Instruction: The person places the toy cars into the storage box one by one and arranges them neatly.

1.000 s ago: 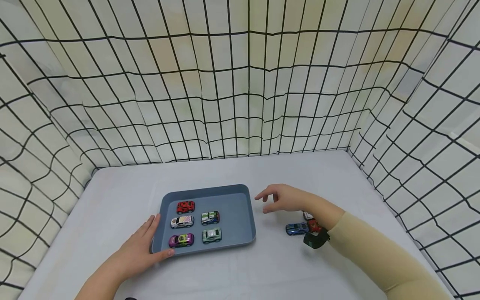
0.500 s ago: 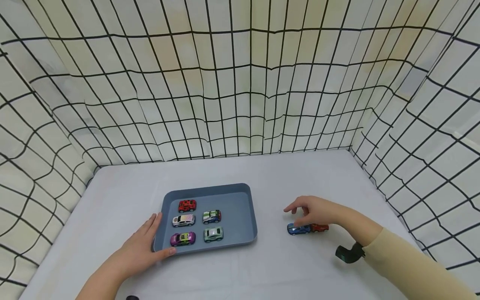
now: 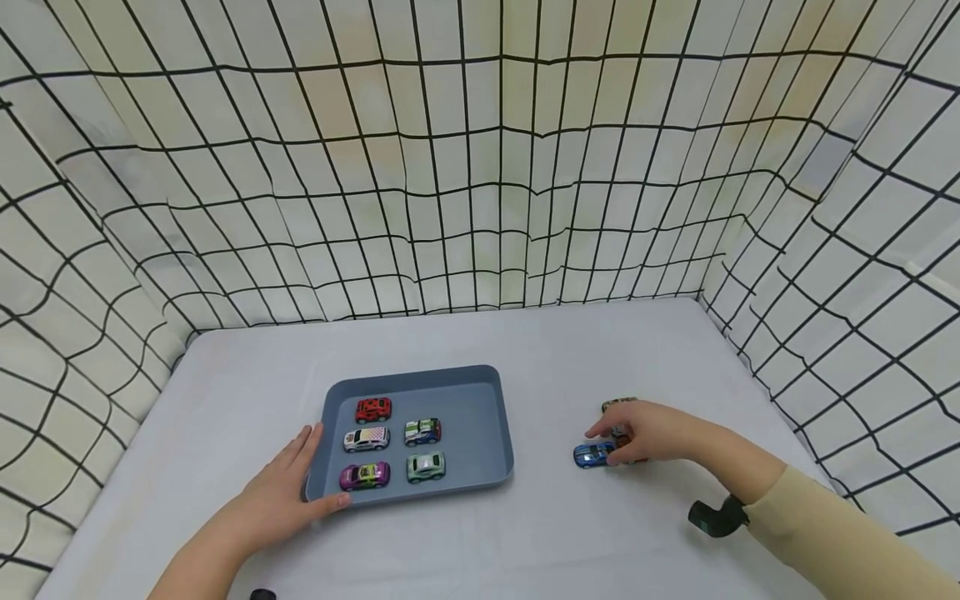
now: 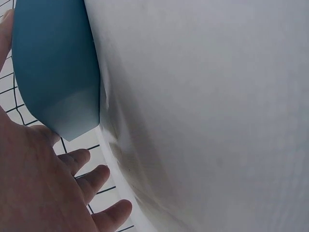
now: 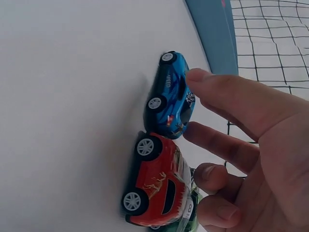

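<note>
My left hand (image 3: 279,492) rests at the left end of a blue-grey tray (image 3: 480,467), fingers along its side and thumb at the front rim. In the left wrist view the fingers (image 4: 91,183) are spread beside the tray's corner. My right hand (image 3: 663,433) reaches over a small group of toy cars right of the tray. The right wrist view shows its thumb and forefinger loosely bent close by a blue toy car (image 5: 166,96), with a gap between them. A red toy car (image 5: 157,183) stands directly behind, and a green one (image 5: 193,217) is partly hidden.
Inside the tray stand several toy cars: a red one (image 3: 372,409), a white one (image 3: 366,439), a purple one (image 3: 364,476), a striped one (image 3: 422,431) and a pale green one (image 3: 425,467). Black-gridded cloth walls (image 3: 480,167) surround the white table (image 3: 480,542).
My right hand has moved from near the tray's right edge rightward and down to the toy cars. My left hand stays at the tray, and the tray's cars have not moved.
</note>
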Available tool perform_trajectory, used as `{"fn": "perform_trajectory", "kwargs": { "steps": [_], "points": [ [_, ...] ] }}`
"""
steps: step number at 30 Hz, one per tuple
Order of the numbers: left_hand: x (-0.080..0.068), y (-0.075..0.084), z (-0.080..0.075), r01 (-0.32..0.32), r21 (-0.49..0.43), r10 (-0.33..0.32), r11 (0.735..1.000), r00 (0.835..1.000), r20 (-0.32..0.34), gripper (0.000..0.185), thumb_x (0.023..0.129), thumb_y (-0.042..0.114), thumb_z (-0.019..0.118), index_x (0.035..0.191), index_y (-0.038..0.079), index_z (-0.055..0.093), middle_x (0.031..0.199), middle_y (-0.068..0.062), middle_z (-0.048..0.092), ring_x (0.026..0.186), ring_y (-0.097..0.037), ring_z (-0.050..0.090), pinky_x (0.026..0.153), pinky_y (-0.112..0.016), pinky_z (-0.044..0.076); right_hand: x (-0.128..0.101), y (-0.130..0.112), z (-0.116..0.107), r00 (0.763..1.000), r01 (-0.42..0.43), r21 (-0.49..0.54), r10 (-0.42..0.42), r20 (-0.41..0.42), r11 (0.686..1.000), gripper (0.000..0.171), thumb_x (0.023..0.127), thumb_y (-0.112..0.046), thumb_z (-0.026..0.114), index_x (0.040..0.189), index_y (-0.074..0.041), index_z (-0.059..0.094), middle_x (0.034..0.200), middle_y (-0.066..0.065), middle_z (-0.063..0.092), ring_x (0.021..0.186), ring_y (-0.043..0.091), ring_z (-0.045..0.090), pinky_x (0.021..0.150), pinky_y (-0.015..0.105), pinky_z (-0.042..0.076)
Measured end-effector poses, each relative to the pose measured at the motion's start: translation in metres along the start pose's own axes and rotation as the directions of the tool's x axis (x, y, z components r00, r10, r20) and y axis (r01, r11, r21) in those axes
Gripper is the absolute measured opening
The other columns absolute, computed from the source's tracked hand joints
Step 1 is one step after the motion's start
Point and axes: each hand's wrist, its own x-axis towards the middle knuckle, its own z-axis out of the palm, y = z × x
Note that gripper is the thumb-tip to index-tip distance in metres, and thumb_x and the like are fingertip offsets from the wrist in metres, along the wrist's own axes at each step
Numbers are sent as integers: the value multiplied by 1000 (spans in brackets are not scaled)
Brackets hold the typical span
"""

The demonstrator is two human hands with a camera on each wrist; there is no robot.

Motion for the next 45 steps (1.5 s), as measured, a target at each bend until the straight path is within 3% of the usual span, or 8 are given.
{"fn": "perform_trajectory", "kwargs": {
  "steps": [8,16,30,40,45],
  "points": [
    [1,-1,-1,13,0,-13,1000,1000,15,125,76,74,66,156,-4,12,156,-35,17,138,-59,23,102,-73,30,3,0,9,1000,27,-102,-28,-5,994,36,83,-27,81,118,-27,73,96,-15,59,82,10,49,70,28,44],
    [1,-1,-1,18,-4,-18,1000,1000,21,125,75,76,66,157,-2,11,157,-34,16,138,-59,23,102,-73,30,4,-5,12,1000,11,-172,-14,-15,985,36,83,-23,79,118,-30,73,112,-11,64,99,13,56,89,42,49],
    [0,1,-1,15,-5,-15,1000,1000,12,125,75,75,66,156,-4,12,156,-35,17,138,-59,24,102,-73,30,8,-7,8,998,61,-117,-63,-17,991,35,83,-19,79,118,-25,75,100,-17,61,84,11,52,73,28,46],
    [0,2,-1,21,-3,-21,1000,1000,11,124,75,73,68,156,-3,13,157,-34,18,138,-58,24,103,-72,30,15,-12,2,998,51,-139,-54,-18,989,35,86,-20,77,120,-25,74,109,-15,64,97,9,57,86,36,50],
    [1,1,0,21,-5,-21,1000,1000,15,125,75,73,68,156,-4,13,156,-35,17,138,-58,24,103,-72,30,20,-17,-1,998,49,-109,-52,-28,993,35,87,-20,77,122,-24,73,111,-13,64,91,10,56,82,34,50]
  ]
}}
